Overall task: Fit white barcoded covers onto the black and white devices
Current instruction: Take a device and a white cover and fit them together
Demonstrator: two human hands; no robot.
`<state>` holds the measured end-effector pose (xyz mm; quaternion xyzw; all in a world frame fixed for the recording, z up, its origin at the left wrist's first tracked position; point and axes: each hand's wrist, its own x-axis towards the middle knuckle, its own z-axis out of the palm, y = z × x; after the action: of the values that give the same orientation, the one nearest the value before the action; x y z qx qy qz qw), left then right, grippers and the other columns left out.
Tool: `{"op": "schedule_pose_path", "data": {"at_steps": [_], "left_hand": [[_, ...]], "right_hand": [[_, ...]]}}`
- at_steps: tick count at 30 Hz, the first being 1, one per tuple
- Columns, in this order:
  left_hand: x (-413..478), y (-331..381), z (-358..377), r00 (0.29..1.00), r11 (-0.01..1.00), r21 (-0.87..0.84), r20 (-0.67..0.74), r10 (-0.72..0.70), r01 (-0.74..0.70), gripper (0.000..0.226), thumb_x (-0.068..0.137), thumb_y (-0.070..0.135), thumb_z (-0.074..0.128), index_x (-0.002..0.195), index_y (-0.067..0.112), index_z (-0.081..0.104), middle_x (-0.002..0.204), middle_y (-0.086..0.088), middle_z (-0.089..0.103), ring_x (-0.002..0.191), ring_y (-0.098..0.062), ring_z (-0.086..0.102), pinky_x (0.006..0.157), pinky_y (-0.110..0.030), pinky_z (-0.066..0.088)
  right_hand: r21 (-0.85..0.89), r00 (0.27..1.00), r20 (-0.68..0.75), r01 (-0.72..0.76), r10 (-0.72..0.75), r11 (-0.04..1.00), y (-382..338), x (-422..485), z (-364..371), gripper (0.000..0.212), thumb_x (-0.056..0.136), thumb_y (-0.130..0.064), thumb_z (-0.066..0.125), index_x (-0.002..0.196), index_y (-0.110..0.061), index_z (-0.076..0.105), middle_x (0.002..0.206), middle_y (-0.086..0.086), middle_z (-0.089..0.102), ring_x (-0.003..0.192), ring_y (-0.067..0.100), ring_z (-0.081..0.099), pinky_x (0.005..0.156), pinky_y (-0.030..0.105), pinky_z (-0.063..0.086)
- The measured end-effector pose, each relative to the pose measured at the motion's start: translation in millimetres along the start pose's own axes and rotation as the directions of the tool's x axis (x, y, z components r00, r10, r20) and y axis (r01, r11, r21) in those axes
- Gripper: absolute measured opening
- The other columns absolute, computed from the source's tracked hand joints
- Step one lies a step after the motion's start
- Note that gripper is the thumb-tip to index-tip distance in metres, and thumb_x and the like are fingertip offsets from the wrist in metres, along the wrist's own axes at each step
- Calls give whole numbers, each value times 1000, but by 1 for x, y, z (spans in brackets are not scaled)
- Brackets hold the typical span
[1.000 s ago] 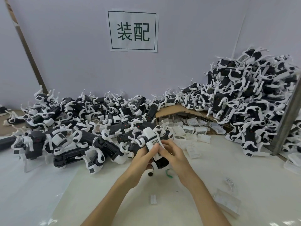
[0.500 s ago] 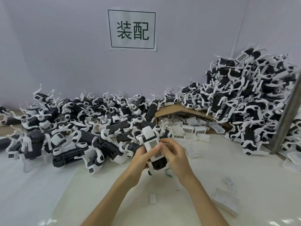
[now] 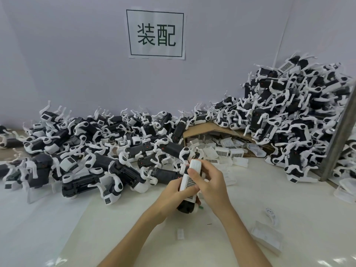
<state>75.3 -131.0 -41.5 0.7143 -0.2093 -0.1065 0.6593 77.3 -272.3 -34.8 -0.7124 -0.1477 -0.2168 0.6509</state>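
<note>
Turned since the earlier frame, white barcoded cover (image 3: 189, 180) now lies lengthwise on the black and white device (image 3: 185, 206), held just above the table (image 3: 250, 205) centre. Left hand (image 3: 173, 191) grips the device from 8 o'clock; right hand (image 3: 210, 182) pinches the cover from 3 o'clock, thumb pressing. Seating appears nearly complete. Spare covers (image 3: 223, 151) lie at 1 o'clock.

Reaches in from the lower edge with both bare forearms, converging near the middle above the table. Grips the device (image 3: 185, 206) from its left with the left hand (image 3: 172, 191), thumb laid along the front. Clasps it from the right with the right hand (image 3: 211, 183), thumb pressed on top, fingers (image 3: 209, 170) curled round.
</note>
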Motion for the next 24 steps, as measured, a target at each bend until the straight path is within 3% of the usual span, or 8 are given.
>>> {"op": "schedule_pose_path", "data": {"at_steps": [9,12,14,16,18,21,24], "left_hand": [[0,3,-3,996,996,37,-32,83,-82,28,86,30,69,101,7,65,79,-2,72,74,-15,69,66,-20,50],[2,0,-4,990,989,86,-70,125,-119,30,84,31,72,103,9,68,83,-4,75,78,-18,72,70,-23,53],[4,-2,-5,988,984,121,-70,139,-129,27,84,31,74,101,11,70,86,-5,76,80,-20,74,71,-24,55],[6,-5,-8,987,983,137,-87,133,-120,22,85,31,77,96,12,71,86,-5,76,80,-23,75,70,-26,56],[6,-6,-13,979,982,129,-133,153,-136,33,81,43,78,88,12,74,77,-8,73,75,-23,74,67,-29,54],[4,-6,-19,956,965,153,-172,236,-211,53,73,61,71,80,9,74,71,-18,63,65,-18,59,63,-28,43],[3,-1,-18,949,961,74,-152,277,-268,45,80,58,63,67,16,72,62,-6,61,54,-13,51,51,-22,38]], "right_hand": [[-87,993,-101,53,-62,995,4,-3,6,25,86,-27,77,110,-21,73,93,-12,74,93,12,69,82,29,56],[-109,988,-127,72,-86,991,3,-5,8,18,86,-31,76,104,-30,72,88,-13,73,85,11,69,74,24,56],[-46,991,-135,5,-11,999,0,-3,7,10,85,-29,75,94,-29,73,80,-10,72,77,9,67,67,23,54],[79,989,-51,-136,140,988,-6,0,2,6,87,-21,76,92,-22,73,78,-5,72,76,12,67,65,23,54],[88,968,101,-240,231,967,-15,5,-6,11,89,-17,75,97,-15,70,86,4,74,82,19,69,70,28,57],[-138,928,292,-197,230,971,-31,11,-25,25,88,-24,76,112,-24,68,100,2,74,91,15,69,80,29,58],[-340,851,455,-106,262,935,-48,16,-48,34,90,-25,74,122,-34,68,105,-10,71,88,2,66,77,19,52]]}}
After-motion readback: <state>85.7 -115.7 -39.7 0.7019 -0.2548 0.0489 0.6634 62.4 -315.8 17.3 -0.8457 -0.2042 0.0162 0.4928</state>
